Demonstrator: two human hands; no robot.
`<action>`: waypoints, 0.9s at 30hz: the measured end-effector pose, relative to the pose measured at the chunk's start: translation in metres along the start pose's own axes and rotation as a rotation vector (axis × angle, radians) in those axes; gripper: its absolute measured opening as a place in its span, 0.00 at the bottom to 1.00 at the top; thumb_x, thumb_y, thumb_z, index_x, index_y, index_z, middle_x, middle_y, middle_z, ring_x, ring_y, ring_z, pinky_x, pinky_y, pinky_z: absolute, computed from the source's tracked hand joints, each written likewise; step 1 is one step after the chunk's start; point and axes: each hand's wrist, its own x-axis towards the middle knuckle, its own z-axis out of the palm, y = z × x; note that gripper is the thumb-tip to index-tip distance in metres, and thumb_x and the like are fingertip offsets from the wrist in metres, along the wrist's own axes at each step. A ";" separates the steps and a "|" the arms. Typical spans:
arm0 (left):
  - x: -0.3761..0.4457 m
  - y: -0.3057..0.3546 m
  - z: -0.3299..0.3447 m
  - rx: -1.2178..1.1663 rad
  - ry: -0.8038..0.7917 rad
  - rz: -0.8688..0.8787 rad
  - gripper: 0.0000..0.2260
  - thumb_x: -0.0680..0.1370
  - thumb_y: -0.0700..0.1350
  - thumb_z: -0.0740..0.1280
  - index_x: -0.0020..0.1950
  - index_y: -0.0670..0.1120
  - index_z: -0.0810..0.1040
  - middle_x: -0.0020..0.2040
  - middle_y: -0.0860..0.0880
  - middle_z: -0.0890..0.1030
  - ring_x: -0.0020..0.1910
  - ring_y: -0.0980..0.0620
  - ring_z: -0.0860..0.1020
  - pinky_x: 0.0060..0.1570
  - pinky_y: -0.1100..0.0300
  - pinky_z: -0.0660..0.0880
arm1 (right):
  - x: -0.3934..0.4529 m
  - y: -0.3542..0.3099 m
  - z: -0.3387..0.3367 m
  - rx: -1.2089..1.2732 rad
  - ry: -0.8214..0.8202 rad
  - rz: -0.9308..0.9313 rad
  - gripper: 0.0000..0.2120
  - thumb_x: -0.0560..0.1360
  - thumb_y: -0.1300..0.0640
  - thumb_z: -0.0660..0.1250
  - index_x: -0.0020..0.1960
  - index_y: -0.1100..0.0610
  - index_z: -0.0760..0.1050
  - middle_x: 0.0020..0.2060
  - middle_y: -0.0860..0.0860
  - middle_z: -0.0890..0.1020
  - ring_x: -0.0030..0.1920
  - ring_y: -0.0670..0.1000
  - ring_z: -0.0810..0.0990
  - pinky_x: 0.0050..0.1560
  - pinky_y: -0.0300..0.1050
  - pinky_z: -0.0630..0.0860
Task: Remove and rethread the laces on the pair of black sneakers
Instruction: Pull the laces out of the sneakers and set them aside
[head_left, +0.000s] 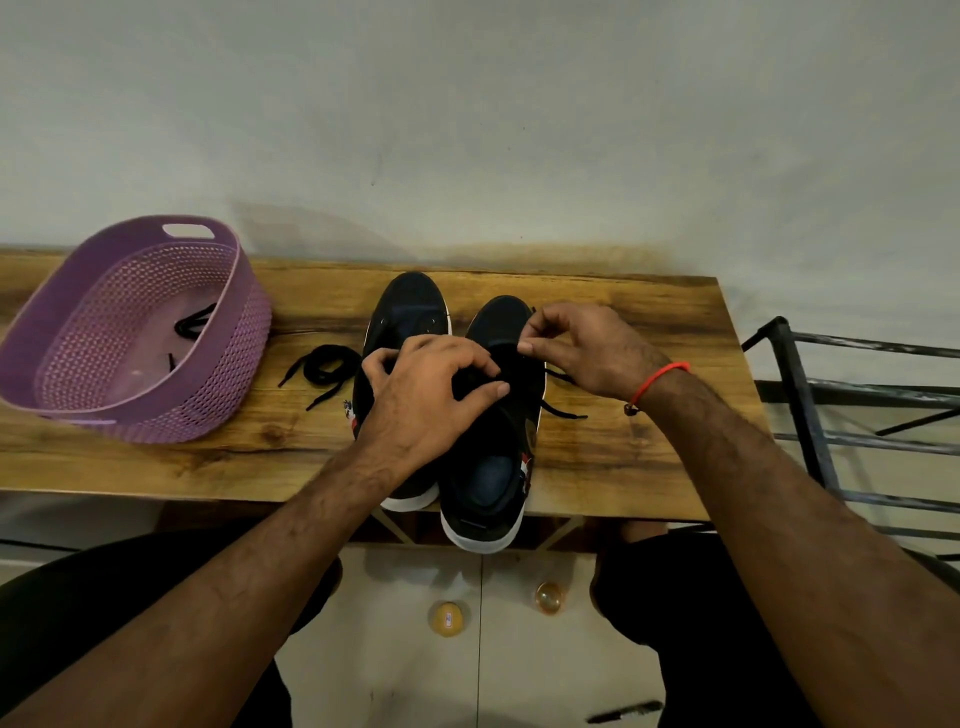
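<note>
Wooden worktop (623, 467) against a pale wall carries two black sneakers (410, 317) side by side. Both hands work the right one: right hand (582, 348) pinches its lace (563, 410) — soft, limp, best held near the stiff tip — and left hand (426, 400) probably pinches it too. Purple basket (228, 338) holds one lace; another (324, 371) lies beside it.

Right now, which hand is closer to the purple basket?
Left. The left hand rests on the sneakers, right of the purple basket. The right hand is farther right, pinching a lace over the right-side sneaker.
</note>
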 end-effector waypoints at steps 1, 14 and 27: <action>0.001 -0.001 0.000 -0.021 -0.007 -0.003 0.08 0.76 0.60 0.71 0.54 0.62 0.80 0.56 0.69 0.74 0.69 0.60 0.65 0.57 0.58 0.48 | 0.000 0.000 0.000 -0.007 0.007 -0.003 0.03 0.78 0.51 0.69 0.46 0.44 0.77 0.47 0.42 0.81 0.53 0.46 0.79 0.61 0.57 0.75; 0.010 -0.007 0.005 -0.317 -0.059 -0.134 0.11 0.70 0.70 0.60 0.42 0.73 0.80 0.54 0.73 0.78 0.65 0.57 0.75 0.67 0.37 0.67 | -0.003 -0.005 -0.002 -0.014 -0.053 -0.033 0.07 0.81 0.59 0.65 0.54 0.50 0.80 0.53 0.47 0.82 0.57 0.47 0.78 0.60 0.45 0.75; 0.010 -0.007 0.006 -0.223 0.000 -0.252 0.09 0.80 0.56 0.67 0.48 0.56 0.86 0.52 0.65 0.82 0.56 0.63 0.74 0.60 0.54 0.53 | -0.007 -0.006 0.005 -0.332 -0.177 -0.064 0.15 0.72 0.35 0.68 0.56 0.38 0.78 0.68 0.44 0.69 0.72 0.53 0.60 0.69 0.63 0.59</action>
